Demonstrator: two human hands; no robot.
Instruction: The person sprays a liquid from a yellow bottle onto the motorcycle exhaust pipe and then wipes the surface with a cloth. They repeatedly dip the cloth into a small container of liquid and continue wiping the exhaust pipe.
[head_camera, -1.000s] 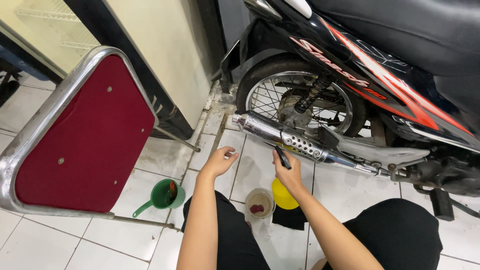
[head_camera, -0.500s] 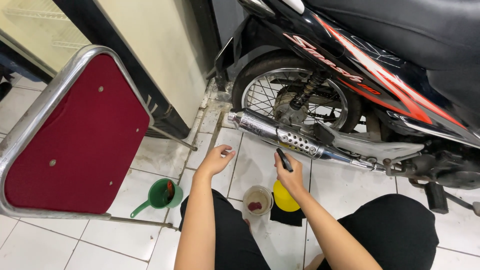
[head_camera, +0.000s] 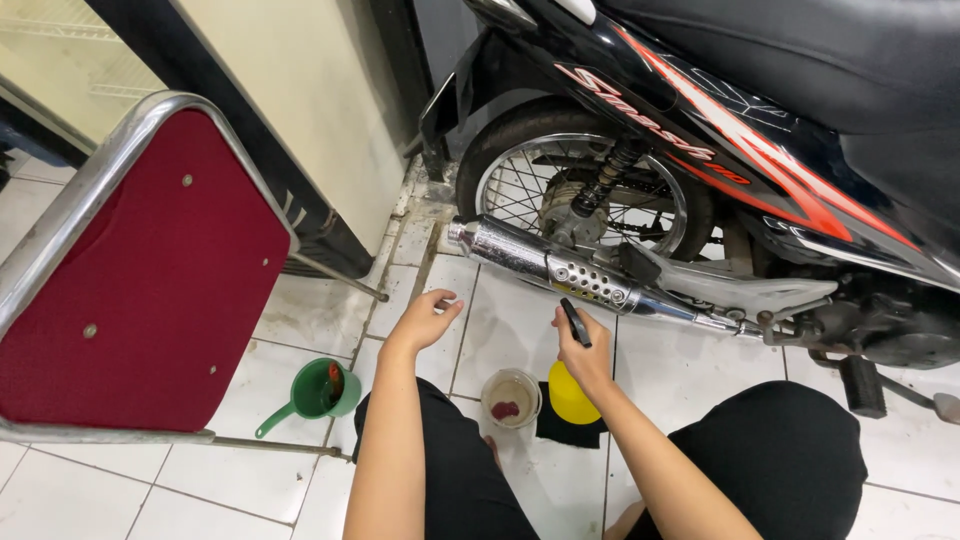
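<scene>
My right hand (head_camera: 585, 352) grips a small black tool (head_camera: 575, 322), perhaps a brush, its tip just below the chrome exhaust pipe (head_camera: 545, 264) of a black motorcycle (head_camera: 760, 150). My left hand (head_camera: 425, 318) hovers over the white tiled floor to the left, fingers loosely curled, a small pale object pinched at the fingertips. Below my right hand sit a yellow round lid (head_camera: 570, 396) on a black cloth (head_camera: 565, 428) and a small white cup (head_camera: 511, 397) with red residue inside.
A green dipper (head_camera: 318, 392) with something red in it stands on the tiles at the left. A red-padded chair with a chrome frame (head_camera: 120, 270) lies tilted at the left. The rear wheel (head_camera: 580, 190) is behind the exhaust. My knees in black trousers fill the bottom edge.
The view has shifted slightly. My right hand has lifted a little toward the exhaust pipe; my left hand stays almost where it was.
</scene>
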